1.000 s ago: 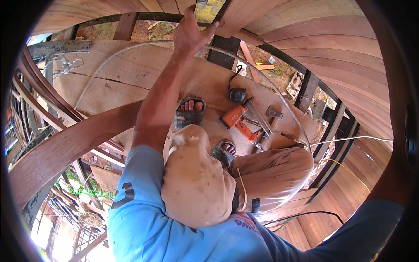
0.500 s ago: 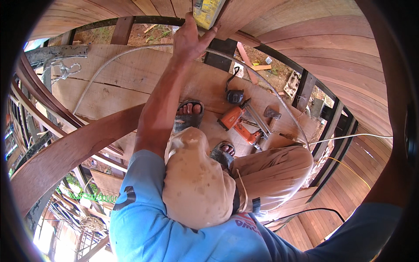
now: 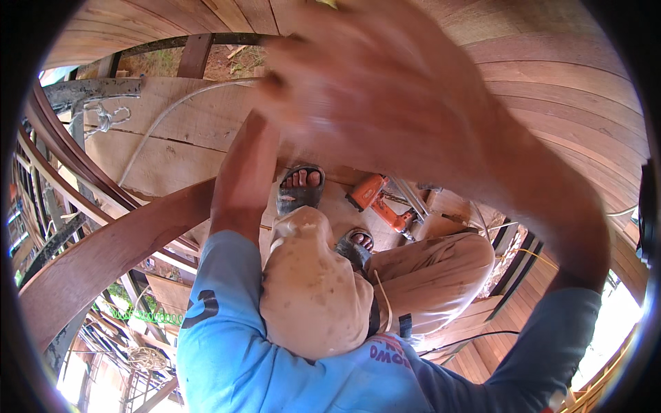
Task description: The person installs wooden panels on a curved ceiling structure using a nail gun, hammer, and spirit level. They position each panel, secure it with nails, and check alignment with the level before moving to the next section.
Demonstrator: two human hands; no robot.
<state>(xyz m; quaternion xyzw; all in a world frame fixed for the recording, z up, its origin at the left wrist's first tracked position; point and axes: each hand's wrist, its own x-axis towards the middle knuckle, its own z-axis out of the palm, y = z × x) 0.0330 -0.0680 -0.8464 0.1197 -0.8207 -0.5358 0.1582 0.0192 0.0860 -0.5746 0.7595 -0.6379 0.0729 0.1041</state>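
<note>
My right hand (image 3: 372,82), large and smeared by motion, reaches across the upper middle, so its fingers and anything in them cannot be made out. Behind it my left forearm (image 3: 244,172) runs up from the lower left; the left hand is hidden. Only a sliver of a yellow object (image 3: 328,4) shows at the top edge, beside the plank wall (image 3: 564,79). An orange pneumatic nailer (image 3: 375,196) lies on the boards below my right hand, beside my sandalled feet (image 3: 297,189).
A curved plank (image 3: 96,261) crosses the left side, near stacked strips and a knotted rope (image 3: 110,117). A grey hose (image 3: 165,110) arcs over the plywood platform (image 3: 172,158). A green coiled hose (image 3: 144,314) hangs lower left; framing gaps show the ground below.
My right arm has swung from the right edge up and left across the view, now covering my left hand, most of the yellow object and the black tape measure.
</note>
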